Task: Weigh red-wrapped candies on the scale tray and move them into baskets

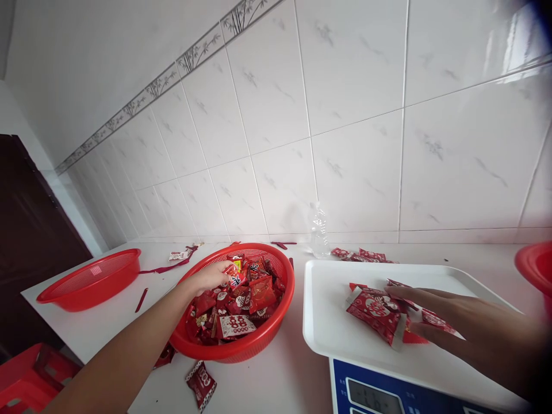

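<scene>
My left hand reaches into a red plastic basket heaped with small wrapped sweets. Its fingers are closed on a red candy packet with dark lettering, at the top of the heap. A white tray sits on an electronic scale. My right hand is low over this tray with fingers stretched and apart. Beneath and beside those fingers lie several red-and-white packets, partly covered by the hand. The scale's display is too blurred to read.
Another red basket stands at the left, and part of a red container shows at the right edge. A clear plastic bottle stands by the tiled wall. Loose packets lie behind the tray, and one packet lies before the basket.
</scene>
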Tool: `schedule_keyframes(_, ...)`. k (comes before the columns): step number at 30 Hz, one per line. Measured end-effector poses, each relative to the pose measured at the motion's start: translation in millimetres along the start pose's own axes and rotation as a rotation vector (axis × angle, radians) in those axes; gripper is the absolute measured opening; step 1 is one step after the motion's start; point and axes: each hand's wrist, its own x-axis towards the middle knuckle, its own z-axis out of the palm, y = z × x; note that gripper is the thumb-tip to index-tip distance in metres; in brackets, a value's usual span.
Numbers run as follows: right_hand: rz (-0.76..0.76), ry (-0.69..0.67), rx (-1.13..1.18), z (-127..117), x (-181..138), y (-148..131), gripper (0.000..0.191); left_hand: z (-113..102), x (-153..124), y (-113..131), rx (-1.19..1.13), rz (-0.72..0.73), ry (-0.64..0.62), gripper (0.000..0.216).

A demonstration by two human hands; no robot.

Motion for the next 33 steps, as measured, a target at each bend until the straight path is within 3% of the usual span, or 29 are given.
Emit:
schedule_keyframes(3, -0.074, -0.239, 0.016, -7.1, 3.4, 5.8, 0.050, -1.4, -6.4, 8.0, -0.240, -0.006, -0.051, 0.043)
schedule_keyframes(6, -0.058, -0.293, -0.006, -11.9, 3.8, 3.4, 0.052, 1.4, -12.6, 18.4, -0.365, -0.012, -0.099, 0.043)
schedule_keyframes(15, -0.062, -0.283, -0.041, -13.4, 1.8, -2.1, 0.050, 21.3, -35.2, 50.0, -0.732, 0.130, -0.179, 0.017)
schedule_keyframes(20, -0.041, -0.240, 0.031, -32.9, 0.8, -38.7, 0.040, 41.5, -55.2, 80.1, -0.942, 0.165, -0.160, 0.011)
schedule_keyframes(26, -0.082, -0.294, 0.418, -59.2, -2.1, -98.1, 0.036, 86.8, -91.1, 131.5, -1.027, 0.331, -0.288, 0.013)
schedule_keyframes(33, -0.072, -0.241, 0.720, -64.3, -4.9, -106.0, 0.039, 128.6, -111.4, 164.7, -0.905, 0.536, -0.359, 0.016)
